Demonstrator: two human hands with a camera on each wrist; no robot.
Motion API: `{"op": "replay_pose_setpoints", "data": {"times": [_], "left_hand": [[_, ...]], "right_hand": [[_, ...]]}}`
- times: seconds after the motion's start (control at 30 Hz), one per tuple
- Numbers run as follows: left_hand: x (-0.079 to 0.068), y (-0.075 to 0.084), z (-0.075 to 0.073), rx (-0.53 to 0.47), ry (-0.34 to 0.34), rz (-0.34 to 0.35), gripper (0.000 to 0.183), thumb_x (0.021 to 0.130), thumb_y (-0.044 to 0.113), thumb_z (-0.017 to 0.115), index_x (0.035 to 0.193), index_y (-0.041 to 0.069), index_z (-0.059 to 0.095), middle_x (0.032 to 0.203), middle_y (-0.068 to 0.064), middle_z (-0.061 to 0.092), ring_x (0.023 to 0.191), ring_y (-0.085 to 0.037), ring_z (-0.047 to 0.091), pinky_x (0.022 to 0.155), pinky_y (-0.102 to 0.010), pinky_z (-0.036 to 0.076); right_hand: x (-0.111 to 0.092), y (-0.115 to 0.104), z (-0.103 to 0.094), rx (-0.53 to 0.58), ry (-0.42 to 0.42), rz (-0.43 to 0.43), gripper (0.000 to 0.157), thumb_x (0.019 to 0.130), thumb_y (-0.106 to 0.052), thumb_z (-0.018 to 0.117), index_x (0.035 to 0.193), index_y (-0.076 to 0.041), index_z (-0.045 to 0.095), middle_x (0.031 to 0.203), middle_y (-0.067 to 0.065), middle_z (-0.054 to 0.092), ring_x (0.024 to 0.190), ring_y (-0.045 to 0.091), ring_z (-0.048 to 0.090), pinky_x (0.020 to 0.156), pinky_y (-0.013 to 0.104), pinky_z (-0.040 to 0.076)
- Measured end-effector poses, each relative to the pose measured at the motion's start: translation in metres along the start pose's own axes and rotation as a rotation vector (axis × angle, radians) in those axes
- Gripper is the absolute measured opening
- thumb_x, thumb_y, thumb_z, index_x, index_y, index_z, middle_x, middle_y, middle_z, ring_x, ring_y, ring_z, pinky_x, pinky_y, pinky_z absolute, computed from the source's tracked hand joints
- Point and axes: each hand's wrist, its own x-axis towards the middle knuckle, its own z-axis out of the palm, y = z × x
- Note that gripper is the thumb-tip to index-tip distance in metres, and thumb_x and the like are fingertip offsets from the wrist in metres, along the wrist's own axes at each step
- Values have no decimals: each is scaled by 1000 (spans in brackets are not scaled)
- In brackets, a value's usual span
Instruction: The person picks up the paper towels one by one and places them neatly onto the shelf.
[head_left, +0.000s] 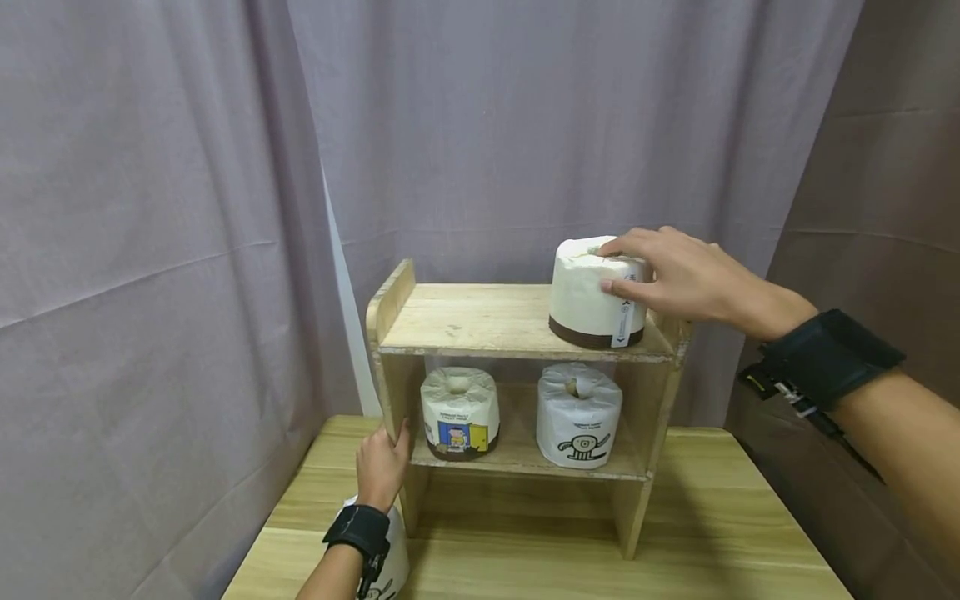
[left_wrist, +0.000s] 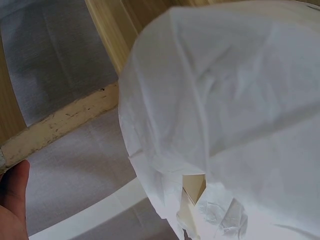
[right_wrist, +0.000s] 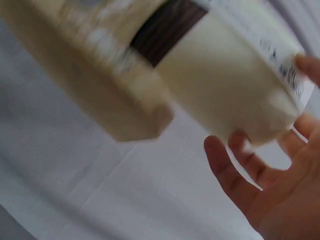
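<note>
My right hand [head_left: 682, 275] holds a cream toilet roll [head_left: 588, 292] with a brown base band at the right end of the top board of a small wooden shelf [head_left: 480, 312]. Its thumb lies on the roll's side, with fingers over the top; the right wrist view shows the fingers [right_wrist: 237, 172] spread around the wrapper. Down at the shelf's left side panel, my left hand [head_left: 382, 467] grips the edge, its thumb [left_wrist: 17, 187] against the wood. Below that wrist a white-wrapped toilet roll [head_left: 396, 558] stands on the table, filling much of the left wrist view.
On the middle board stand a cream toilet roll [head_left: 461, 408] with a colourful cartoon and a white toilet roll [head_left: 577, 417] with a dog-like drawing. The shelf stands on a wood-grain table [head_left: 720, 500]. Grey curtains [head_left: 487, 125] hang behind and at both sides.
</note>
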Motion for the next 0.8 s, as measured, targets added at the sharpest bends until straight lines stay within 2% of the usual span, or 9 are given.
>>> {"op": "replay_pose_setpoints", "data": {"times": [0.17,0.33,0.43,0.5,0.6,0.7,0.8], "left_hand": [[0,-1,-5,4,2,6,23,91,27,65,80,7,65,67,-15,66,60,-38,64,52,-53,44],[0,-2,-7,6,0,-4,23,90,28,66,79,8,64,66,-14,66,60,-37,64,52,-53,45],[0,-2,-7,6,5,2,23,90,28,66,77,9,64,64,-13,65,59,-36,63,51,-52,44],[1,-2,-6,9,13,14,23,90,27,66,76,9,64,63,-13,65,58,-37,63,51,-52,44],[0,-2,-5,8,17,35,23,90,26,66,75,9,63,62,-13,64,57,-37,63,50,-51,44],[-2,-3,-3,7,10,43,22,89,25,67,76,9,63,62,-13,64,56,-35,63,49,-50,44],[-3,-5,-2,6,1,43,22,90,26,67,75,9,63,62,-12,64,56,-34,63,50,-50,44]], "right_hand": [[2,16,-4,83,-5,-26,67,87,-58,61,142,-21,49,139,9,52,109,28,58,84,53,44],[4,32,-2,237,-13,-94,59,90,-43,65,143,-28,46,140,-2,49,104,16,52,80,40,45],[4,43,-1,356,-61,-148,53,94,-29,62,145,-29,45,144,-6,45,108,12,47,79,31,44],[4,49,-1,404,-103,-166,50,97,-23,57,146,-29,45,149,-7,41,117,8,45,82,27,43],[1,56,0,465,-159,-171,46,100,-14,49,145,-26,47,151,-5,41,121,7,44,84,27,41],[1,59,1,497,-194,-164,44,101,-12,46,144,-24,49,149,-3,43,123,8,44,86,26,40],[2,59,2,507,-214,-165,42,102,-16,48,143,-24,50,147,-3,44,125,9,44,88,26,41]]}}
